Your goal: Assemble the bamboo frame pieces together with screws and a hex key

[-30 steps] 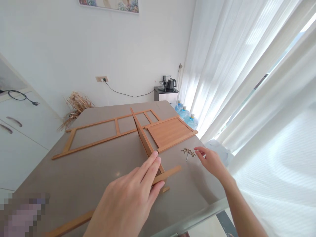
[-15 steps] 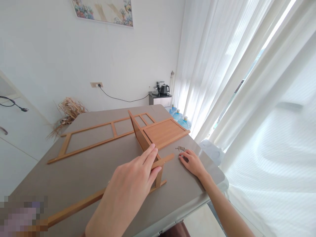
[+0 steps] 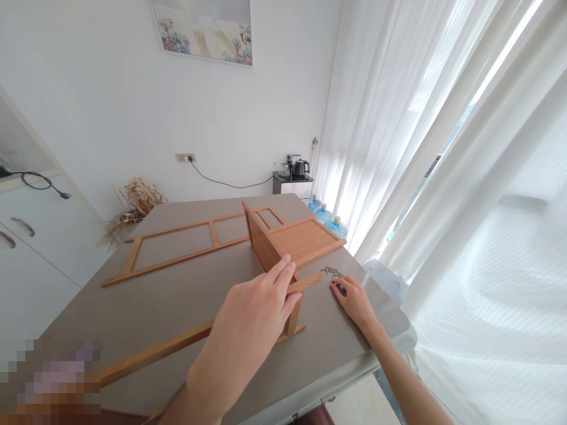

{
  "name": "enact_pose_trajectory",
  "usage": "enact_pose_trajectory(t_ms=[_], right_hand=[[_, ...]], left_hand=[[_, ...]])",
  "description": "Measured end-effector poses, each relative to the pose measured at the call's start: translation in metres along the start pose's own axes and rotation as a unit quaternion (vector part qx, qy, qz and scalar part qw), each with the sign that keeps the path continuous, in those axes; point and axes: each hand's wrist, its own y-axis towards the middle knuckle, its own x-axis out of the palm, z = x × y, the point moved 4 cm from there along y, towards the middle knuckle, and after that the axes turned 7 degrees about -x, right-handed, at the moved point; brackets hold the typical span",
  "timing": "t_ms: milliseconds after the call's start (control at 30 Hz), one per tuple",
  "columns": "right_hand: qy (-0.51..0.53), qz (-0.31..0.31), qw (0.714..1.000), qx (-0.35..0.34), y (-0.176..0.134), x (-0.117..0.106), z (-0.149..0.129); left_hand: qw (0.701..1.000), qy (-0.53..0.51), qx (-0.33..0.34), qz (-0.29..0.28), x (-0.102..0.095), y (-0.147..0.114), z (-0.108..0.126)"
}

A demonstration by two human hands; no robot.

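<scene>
My left hand (image 3: 254, 316) is closed over the near corner of a wooden frame (image 3: 155, 348), its fingers along the top edge and the thumb lower. A wooden panel (image 3: 268, 245) stands on edge at that corner, running away from me. Beside the frame's rounded end, my right hand (image 3: 354, 301) rests on the table with its fingers curled and thumb and fingertips together. Those fingertips touch the near side of a small pile of screws (image 3: 330, 271). Whether a screw is between them cannot be seen.
A flat ladder-like wooden frame (image 3: 172, 260) lies at the far left of the table (image 3: 212, 277). A framed wooden panel (image 3: 305, 241) lies behind the screws. Water bottles (image 3: 336, 226) stand past the right edge, by the curtains (image 3: 376, 118). A blurred patch covers the lower left.
The whole view has shifted slightly, so everything sits a little further right. My left hand keeps its hold on the frame; my right hand stays by the screws.
</scene>
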Motion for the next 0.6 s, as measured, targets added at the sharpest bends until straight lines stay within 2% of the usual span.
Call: enact_pose_trajectory(t_ms=[133, 267, 467, 600], right_hand=[[0.011, -0.013, 1.0, -0.018, -0.001, 0.0, -0.003], [0.0, 0.007, 1.0, -0.007, -0.002, 0.001, 0.001], [-0.046, 0.093, 0.994, 0.028, 0.002, 0.003, 0.027], [-0.051, 0.09, 0.995, -0.005, 0.018, 0.008, 0.042]], left_hand=[[1.0, -0.002, -0.004, -0.004, 0.0, -0.001, -0.001], [1.0, -0.006, -0.005, -0.005, 0.001, -0.002, -0.002], [1.0, -0.004, 0.006, 0.008, 0.002, -0.002, -0.002], [1.0, -0.014, 0.007, 0.005, 0.0, -0.002, -0.002]])
